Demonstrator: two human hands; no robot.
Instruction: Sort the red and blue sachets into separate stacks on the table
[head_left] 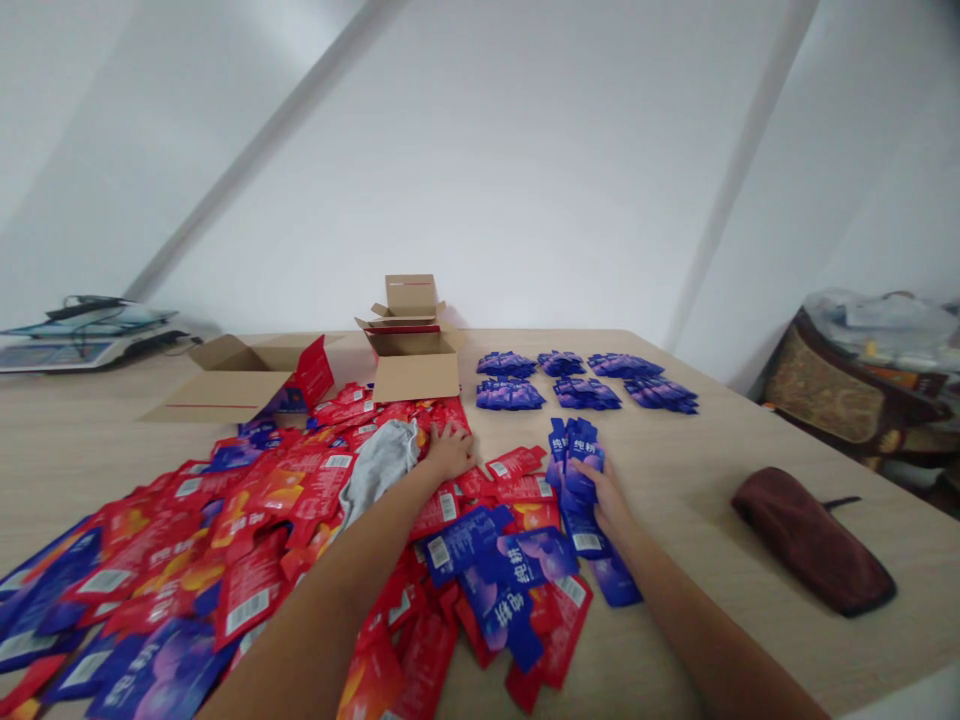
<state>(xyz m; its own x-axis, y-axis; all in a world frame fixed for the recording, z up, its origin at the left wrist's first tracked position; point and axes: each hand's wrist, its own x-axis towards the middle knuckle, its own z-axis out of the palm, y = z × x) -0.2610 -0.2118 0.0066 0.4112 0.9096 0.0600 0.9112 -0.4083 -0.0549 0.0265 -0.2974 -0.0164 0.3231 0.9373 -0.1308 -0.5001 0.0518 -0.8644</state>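
Near the open stretch of desk (694,475), I can see the person's right grip (613,508) pinching a small sheaf of blue packets (579,480), thumb across the printed face, the fingers behind mostly hidden. The sheaf is uneven, its upper ends fanned apart, and another blue packet (616,582) lies on the desk just below it. The left grip (450,452) rests with fingers bent over the red packets (259,500), right beside a grey cloth (381,465); whether it pinches anything I cannot tell.

To my eye the work in hand is gathering blue from red, and it calls for a light, flat pinch, since packets this thin would probably crease under a hard squeeze. I would square the ends against the desk before adding more, and lift the loose blue packets (517,560) off the red singly, so no red one slips in between. The six blue piles (510,393) farther back look fairly neat; matching their alignment would make a sensible standard.
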